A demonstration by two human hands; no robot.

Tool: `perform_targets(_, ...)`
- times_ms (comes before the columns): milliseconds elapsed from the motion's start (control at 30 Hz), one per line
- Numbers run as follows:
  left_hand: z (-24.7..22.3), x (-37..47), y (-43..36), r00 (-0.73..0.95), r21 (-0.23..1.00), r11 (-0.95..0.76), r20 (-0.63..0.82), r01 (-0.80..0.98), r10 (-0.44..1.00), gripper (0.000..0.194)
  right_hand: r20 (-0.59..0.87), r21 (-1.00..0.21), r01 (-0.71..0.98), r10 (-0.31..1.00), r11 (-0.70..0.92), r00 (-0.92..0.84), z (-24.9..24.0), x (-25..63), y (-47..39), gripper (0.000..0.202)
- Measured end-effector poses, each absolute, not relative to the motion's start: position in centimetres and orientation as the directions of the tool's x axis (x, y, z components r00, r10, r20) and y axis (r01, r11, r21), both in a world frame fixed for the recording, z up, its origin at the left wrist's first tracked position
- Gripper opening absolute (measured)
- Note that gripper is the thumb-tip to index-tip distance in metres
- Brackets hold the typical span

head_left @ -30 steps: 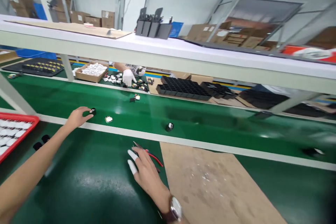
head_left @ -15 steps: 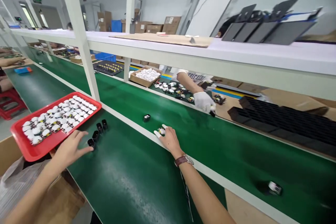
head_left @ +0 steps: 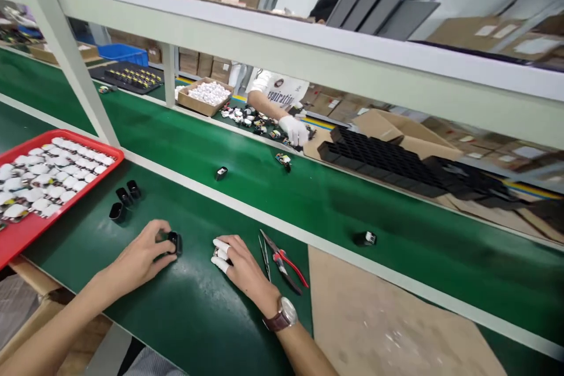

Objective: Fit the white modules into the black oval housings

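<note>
A white shelf (head_left: 282, 53) spans the view, and one of its posts (head_left: 77, 70) comes down just behind the tray's far right corner, cutting off part of what lies behind. Under the shelf runs one green belt (head_left: 176, 153), along the far edge of the green worktop (head_left: 220, 323). One brown sheet (head_left: 352, 288) covers the worktop to the right. One red tray (head_left: 115, 155) sits at the left end, full of white-topped pieces in rows, too many to count surely. Beyond the belt stand a long black grid (head_left: 374, 158) and one carton (head_left: 198, 107) of white parts; between these two, a co-worker's gloved hand (head_left: 296, 131) reaches among loose parts.

The left hand (head_left: 143, 252) is over the middle of the worktop, thumb and fingers closed around one black cup (head_left: 174, 242). The right hand (head_left: 240, 264), two fingertips in white covers, lies nearer the far edge, pinching one small white part (head_left: 220, 254), mostly hidden by those fingers. Just right of it lie one pair of red-handled pliers (head_left: 279, 257) and one pair of tweezers (head_left: 264, 255), near the sheet's left edge. Three more black cups (head_left: 117, 212) stand upright between the left hand and the tray. On the belt's stretch past the hands rest two black cases (head_left: 221, 173) with white showing, well apart, and one wired piece (head_left: 284, 160) near its far edge.
</note>
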State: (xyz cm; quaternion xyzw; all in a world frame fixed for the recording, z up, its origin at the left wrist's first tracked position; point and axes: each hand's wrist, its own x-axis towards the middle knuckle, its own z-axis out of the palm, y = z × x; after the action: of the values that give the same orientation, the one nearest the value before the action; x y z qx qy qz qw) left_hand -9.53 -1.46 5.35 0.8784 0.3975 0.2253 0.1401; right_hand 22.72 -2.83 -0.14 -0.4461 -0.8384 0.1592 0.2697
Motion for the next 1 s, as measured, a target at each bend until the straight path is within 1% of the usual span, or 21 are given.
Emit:
perform_targets(133, 4.6, -4.8, 2.0, 0.763, 0.514, -0.711, 0.156, 0.48, 0.627, 0.011, 0.305, -0.477, 0.751, 0.887, 0.457, -0.346, 0.1, 23.8, -4.9, 0.066)
perform_targets(233, 4.1, -2.6, 3.8, 0.804, 0.602, -0.679, 0.098, 0.421, 0.586, 0.004, 0.321, -0.46, 0.786, 0.902, 0.414, -0.288, -0.2, 24.1, -5.7, 0.072)
perform_targets(267, 3.9, -2.2, 4.2, 0.8, 0.63, -0.657, 0.094, 0.413, 0.593, 0.006, 0.333, -0.457, 0.793, 0.904, 0.403, -0.268, -0.4, 24.0, -5.9, 0.071)
perform_targets(333, 3.5, -1.7, 4.6, 0.78, 0.681, -0.612, 0.095, 0.402, 0.618, 0.022, 0.355, -0.453, 0.807, 0.907, 0.38, -0.228, -0.7, 23.7, -6.4, 0.067)
perform_targets(467, 2.4, -1.9, 4.4, 0.734, 0.751, -0.512, 0.055, 0.416, 0.676, 0.075, 0.396, -0.424, 0.833, 0.9, 0.356, -0.183, -1.3, 23.2, -7.0, 0.056)
perform_targets(500, 2.2, -2.0, 4.3, 0.723, 0.764, -0.49, 0.046, 0.42, 0.69, 0.085, 0.405, -0.415, 0.837, 0.896, 0.357, -0.182, -1.4, 23.1, -7.0, 0.053)
perform_targets(567, 1.8, -2.0, 3.9, 0.699, 0.784, -0.46, 0.048, 0.416, 0.714, 0.095, 0.421, -0.404, 0.839, 0.888, 0.364, -0.183, -1.5, 23.1, -7.0, 0.048)
perform_targets(633, 1.6, -1.9, 3.7, 0.684, 0.792, -0.457, 0.071, 0.404, 0.726, 0.093, 0.441, -0.41, 0.833, 0.88, 0.372, -0.177, -1.5, 23.1, -6.8, 0.046)
perform_targets(767, 1.1, -1.4, 3.3, 0.707, 0.785, -0.496, 0.109, 0.37, 0.699, 0.08, 0.492, -0.451, 0.804, 0.86, 0.387, -0.138, -1.3, 23.2, -6.7, 0.047)
perform_targets(867, 0.7, -1.4, 3.1, 0.687, 0.742, -0.52, 0.111, 0.424, 0.718, 0.07, 0.514, -0.469, 0.792, 0.85, 0.39, -0.114, -0.8, 23.2, -6.9, 0.046)
perform_targets(933, 0.6, -1.7, 3.1, 0.661, 0.706, -0.517, 0.092, 0.484, 0.744, 0.072, 0.516, -0.48, 0.789, 0.851, 0.384, -0.1, -0.3, 23.3, -7.0, 0.045)
perform_targets(1000, 0.8, -2.2, 3.2, 0.665, 0.705, -0.498, 0.051, 0.504, 0.745, 0.086, 0.516, -0.495, 0.782, 0.852, 0.379, -0.087, 0.2, 23.3, -7.1, 0.045)
